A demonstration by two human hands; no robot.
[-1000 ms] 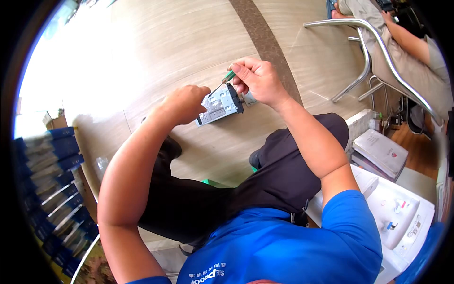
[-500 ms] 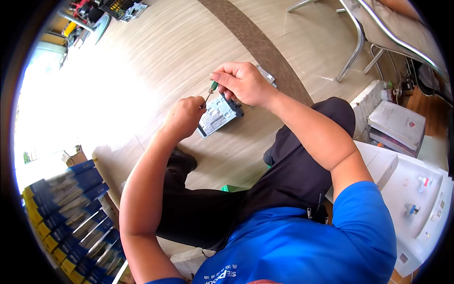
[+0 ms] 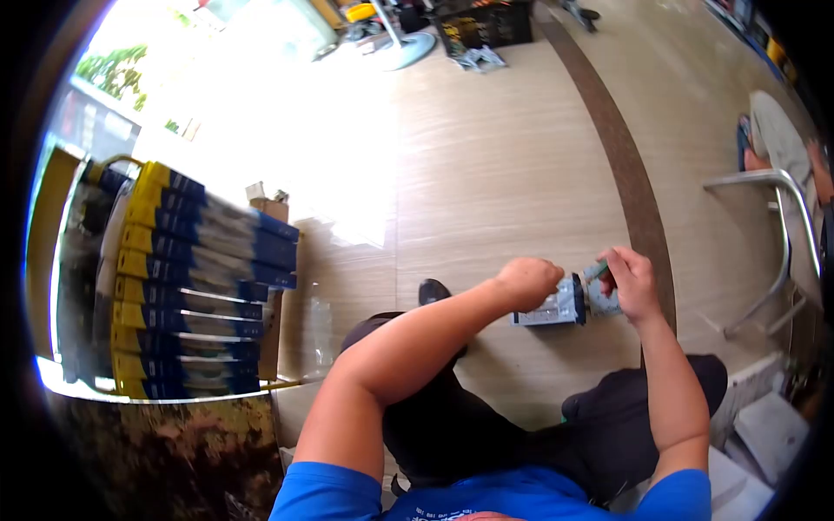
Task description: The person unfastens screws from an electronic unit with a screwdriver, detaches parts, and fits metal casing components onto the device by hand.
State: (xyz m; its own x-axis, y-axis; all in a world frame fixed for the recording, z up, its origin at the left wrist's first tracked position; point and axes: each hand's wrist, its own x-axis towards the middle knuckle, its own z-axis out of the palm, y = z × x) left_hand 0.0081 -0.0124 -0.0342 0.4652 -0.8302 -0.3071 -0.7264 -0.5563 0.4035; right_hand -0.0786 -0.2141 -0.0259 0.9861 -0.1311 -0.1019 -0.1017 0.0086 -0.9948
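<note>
My right hand (image 3: 632, 280) is closed around the green handle of a screwdriver (image 3: 598, 270), whose shaft points left toward my other hand. My left hand (image 3: 528, 283) is closed, its fingertips pinched near the screwdriver's tip; what they hold, if anything, is too small to make out. Below the hands, a silver metal electronic unit (image 3: 547, 316) with a black front edge lies on the floor, partly covered by my left hand. A flat metal plate (image 3: 607, 304) lies just right of it, partly behind my right hand.
On the left stands a rack of blue and yellow boxes (image 3: 187, 286). A black crate (image 3: 486, 26) and a round stand base (image 3: 408, 52) are at the back. A metal-framed chair (image 3: 786, 234) with a seated person is at right. My shoe (image 3: 433, 291) rests on the floor.
The view has turned left, bringing more of the box rack and back floor into sight. My hands have drawn slightly apart, and the screwdriver stays in my right hand.
</note>
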